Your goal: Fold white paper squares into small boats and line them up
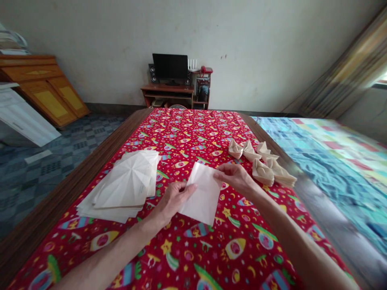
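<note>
A pale rectangular sheet of paper [202, 197] is held over the red patterned cloth, between my two hands. My left hand [177, 197] pinches its left edge, thumb on top and fingers underneath. At the upper right corner, my right hand [234, 176] grips it between thumb and fingers. To the left lies a loose stack of creased paper sheets [123, 183], the top one showing folds that radiate from its middle. Several folded paper shapes [263, 173] with pointed tips sit in a cluster to the right, beyond my right hand.
The red cloth [193, 133] covers a table with dark wooden edges [99, 165]. On the right is a bed [320, 161] with patchwork and blue bedding. A desk [167, 89] with a monitor [171, 67] stands by the far wall; a wooden cabinet [45, 88] is at left.
</note>
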{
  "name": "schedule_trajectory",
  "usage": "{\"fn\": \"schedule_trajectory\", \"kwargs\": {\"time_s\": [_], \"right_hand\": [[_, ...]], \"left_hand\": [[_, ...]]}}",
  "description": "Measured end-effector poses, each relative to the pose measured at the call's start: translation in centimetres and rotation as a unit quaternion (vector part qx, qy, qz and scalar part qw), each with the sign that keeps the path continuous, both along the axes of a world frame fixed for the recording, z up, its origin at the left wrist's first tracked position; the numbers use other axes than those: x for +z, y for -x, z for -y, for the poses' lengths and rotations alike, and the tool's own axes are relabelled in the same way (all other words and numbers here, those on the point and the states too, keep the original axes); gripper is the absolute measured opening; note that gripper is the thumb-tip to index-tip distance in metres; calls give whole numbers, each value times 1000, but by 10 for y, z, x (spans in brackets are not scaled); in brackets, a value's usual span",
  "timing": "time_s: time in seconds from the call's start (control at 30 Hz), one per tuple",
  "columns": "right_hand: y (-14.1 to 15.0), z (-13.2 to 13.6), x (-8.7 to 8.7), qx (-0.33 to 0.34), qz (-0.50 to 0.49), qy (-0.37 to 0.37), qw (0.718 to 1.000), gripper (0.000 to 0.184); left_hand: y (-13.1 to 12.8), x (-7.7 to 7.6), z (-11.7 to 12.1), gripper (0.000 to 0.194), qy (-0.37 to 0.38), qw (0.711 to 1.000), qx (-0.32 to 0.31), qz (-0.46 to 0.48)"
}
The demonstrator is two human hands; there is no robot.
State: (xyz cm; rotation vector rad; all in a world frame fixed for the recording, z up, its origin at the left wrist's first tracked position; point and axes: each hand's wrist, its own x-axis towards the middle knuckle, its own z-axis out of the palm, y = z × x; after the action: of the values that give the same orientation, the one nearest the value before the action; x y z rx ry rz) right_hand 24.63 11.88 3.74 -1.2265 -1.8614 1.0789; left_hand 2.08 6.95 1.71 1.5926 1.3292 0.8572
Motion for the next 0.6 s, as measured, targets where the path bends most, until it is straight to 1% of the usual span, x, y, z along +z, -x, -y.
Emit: {"fn": "schedule_trajectory", "kwargs": {"time_s": [0.03,0.1,0.13,0.2,0.23,0.27,0.33,0.4,0.5,0.6], "right_hand": [[-1,-2,-7,3,7,9,1000,33],[-3,-6,-16,-20,51,-25,998,28],[-4,-7,-18,-24,83,-48,995,25],[-4,-10,-21,-15,140,-85,986,20],[-3,-12,-22,-7,161,-97,982,19],[-2,-14,-23,-3,176,-106,979,18],[1,-18,-26,-13,202,-125,971,15],[5,-21,-30,-31,227,-140,963,14],[9,-24,-33,-49,255,-149,954,14],[12,-26,-34,-53,269,-154,949,15]], "left_hand": [[2,-3,-2,50,-21,999,-24,-21],[8,-6,-6,45,-98,989,-81,-76],[12,-7,-8,40,-152,978,-95,-106],[21,-8,-12,28,-261,948,-88,-159],[24,-8,-13,29,-300,930,-94,-189],[27,-8,-13,34,-326,912,-118,-217],[30,-7,-12,44,-345,880,-189,-266],[30,-6,-10,45,-344,858,-242,-294],[29,-6,-10,43,-335,847,-263,-319],[30,-8,-14,49,-319,840,-284,-335]]}}
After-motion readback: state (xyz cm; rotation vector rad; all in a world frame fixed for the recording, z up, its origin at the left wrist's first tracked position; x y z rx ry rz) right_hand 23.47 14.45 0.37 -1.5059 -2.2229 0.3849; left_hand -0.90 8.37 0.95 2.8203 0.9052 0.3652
